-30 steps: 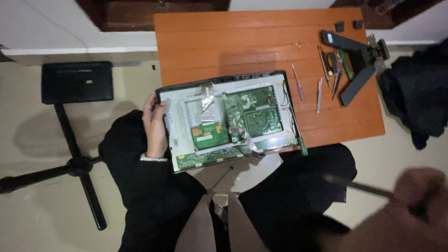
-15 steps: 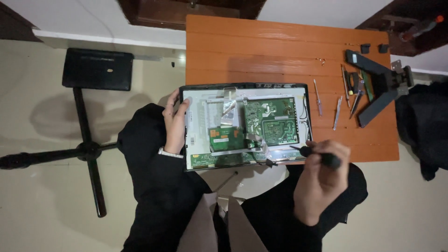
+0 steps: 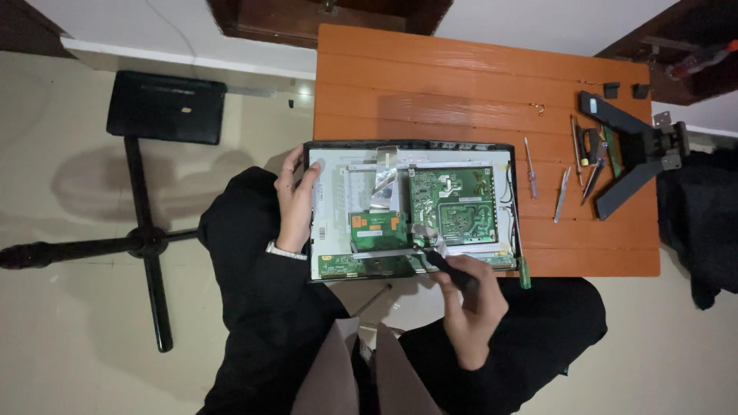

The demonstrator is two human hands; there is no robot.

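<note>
Two hands on an opened flat-panel monitor point(image 3: 330, 211), back cover off, hanging over the 6 o'clock edge of the orange bench point(image 3: 461, 84).
Left hand point(image 3: 294, 201) is curled round the monitor's 9 o'clock rim, gripping the frame. Right hand point(image 3: 475, 307) is closed on a black-handled screwdriver point(image 3: 450, 270), tip at the 6 o'clock corner of the large green power board point(image 3: 457, 204), just beside the small green board point(image 3: 378, 229) and a flat ribbon cable point(image 3: 380, 188). Risks, my read: tip slips and gouges traces or nicks the ribbon; panel is half off the bench, resting toward the lap, so a loosened left grip could tip it. Loose screws could drop to the floor. Spare screwdrivers point(image 3: 530, 167) and the black monitor stand point(image 3: 630, 154) lie at 3 o'clock, well apart.
</note>
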